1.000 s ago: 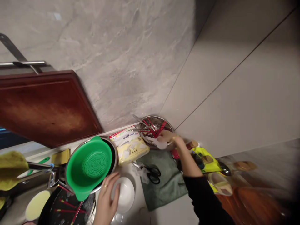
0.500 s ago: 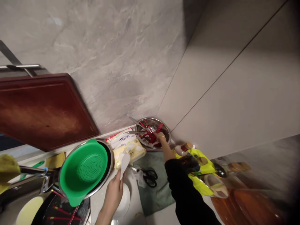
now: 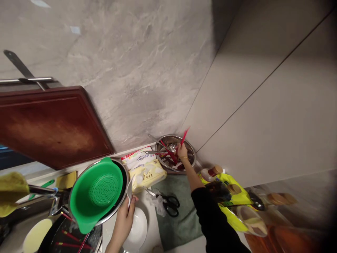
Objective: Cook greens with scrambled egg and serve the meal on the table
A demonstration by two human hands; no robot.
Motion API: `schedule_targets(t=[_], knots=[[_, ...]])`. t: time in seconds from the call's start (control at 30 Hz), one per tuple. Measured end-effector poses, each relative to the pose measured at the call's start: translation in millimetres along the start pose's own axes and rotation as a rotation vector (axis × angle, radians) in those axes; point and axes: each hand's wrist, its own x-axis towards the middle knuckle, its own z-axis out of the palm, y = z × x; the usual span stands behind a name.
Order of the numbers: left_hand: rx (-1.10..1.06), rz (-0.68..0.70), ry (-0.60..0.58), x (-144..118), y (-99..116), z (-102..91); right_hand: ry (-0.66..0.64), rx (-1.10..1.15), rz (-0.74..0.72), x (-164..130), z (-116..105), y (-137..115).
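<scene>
My left hand [image 3: 125, 219] is closed around the handle of a white spoon [image 3: 129, 189], held above a white bowl [image 3: 137, 230]. Farther off, my right hand [image 3: 182, 151] grips a small bundle of red chopsticks [image 3: 185, 135], slightly blurred. That hand is over the steel basin [image 3: 194, 158], which holds more red chopsticks, a perforated metal ladle [image 3: 172, 148] and other utensils whose handles stick out to the left. Between the hands lies a yellow and white soft pack [image 3: 147, 175], which looks like tissues.
A green colander [image 3: 96, 193] sits in a metal bowl at the left, near the faucet and a dark pan [image 3: 65, 235] with chopsticks. Black-handled scissors [image 3: 171, 205] lie by a green cloth [image 3: 181, 225]. Jars and a yellow bag [image 3: 231, 221] are at the right.
My right hand has lifted slightly, and the chopsticks in it now point upward out of the basin. The spoon in my left hand has turned edge-on. The view has shifted a little.
</scene>
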Motion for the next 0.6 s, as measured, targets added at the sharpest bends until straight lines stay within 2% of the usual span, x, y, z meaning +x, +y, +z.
schedule_targets(t=[0.07,0.13,0.2,0.27,0.33,0.47,0.53,0.6], knots=[[-0.127,-0.065,0.008,1.5,9.0,-1.1,0.033,0.066,-0.030,-14.4,-4.6,-14.8],[-0.262,-0.131,0.038,3.1,18.6,-3.6,-0.039,0.265,-0.048,-43.2,-6.4,-33.3],[-0.386,-0.156,0.101,3.1,27.1,-7.2,-0.247,0.624,-0.002,-85.0,-2.6,-52.3],[-0.506,-0.159,0.191,-0.9,33.3,-11.2,-0.470,0.905,0.113,-134.8,7.9,-69.4],[-0.637,-0.204,0.291,-10.1,36.7,-15.5,-0.601,1.028,0.217,-187.2,24.7,-82.9],[-0.896,-0.284,0.490,-37.9,32.2,-30.1,-0.693,1.085,0.333,-287.6,70.1,-98.2],[-0.947,-0.276,0.589,-52.6,20.8,-46.0,-0.728,1.074,0.367,-330.6,94.4,-100.9],[-0.953,-0.290,0.643,-69.1,0.8,-70.4,-0.768,1.037,0.365,-363.7,120.1,-102.0]])
